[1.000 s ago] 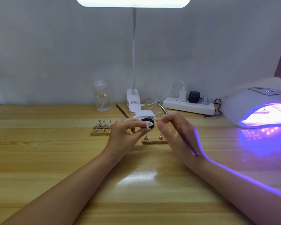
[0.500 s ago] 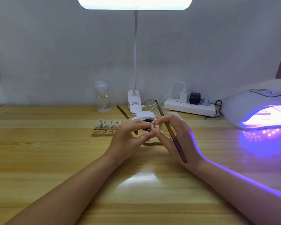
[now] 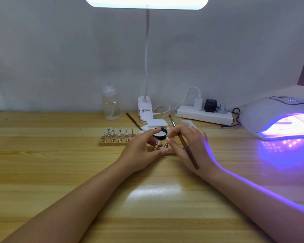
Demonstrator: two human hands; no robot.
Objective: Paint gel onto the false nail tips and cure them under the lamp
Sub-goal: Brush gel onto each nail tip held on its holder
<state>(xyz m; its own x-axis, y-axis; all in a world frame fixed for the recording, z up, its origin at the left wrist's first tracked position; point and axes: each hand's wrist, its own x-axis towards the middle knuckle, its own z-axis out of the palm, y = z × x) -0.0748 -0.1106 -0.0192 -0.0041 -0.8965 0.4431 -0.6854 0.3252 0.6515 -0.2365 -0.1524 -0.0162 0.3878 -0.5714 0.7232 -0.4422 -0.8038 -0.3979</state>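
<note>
A small wooden base (image 3: 171, 153) lies mid-table with two metal stands on it, and one stand carries a pale nail tip (image 3: 158, 142). My left hand (image 3: 142, 148) curls around the base's left end, thumb along its front edge, with that stand between thumb and forefinger. My right hand (image 3: 189, 144) holds a brown gel brush (image 3: 186, 148) slanted across its fingers, bristles pointing away. Its fingertips pinch the second stand (image 3: 166, 145). A black gel pot (image 3: 161, 133) with white gel sits just behind the hands. The UV curing lamp (image 3: 270, 116) glows purple at the right.
A longer wooden rack (image 3: 116, 142) holding several nail tips on stands sits to the left of my hands. Behind are a clear bottle (image 3: 111, 104), a clip desk lamp (image 3: 145, 109), a second brush (image 3: 133, 121), a white lid (image 3: 155, 123) and a power strip (image 3: 204, 115).
Both hands came down from holding a nail-tip stand in the air to the small wooden base. The stand now sits on the base. The brush stays in my right hand.
</note>
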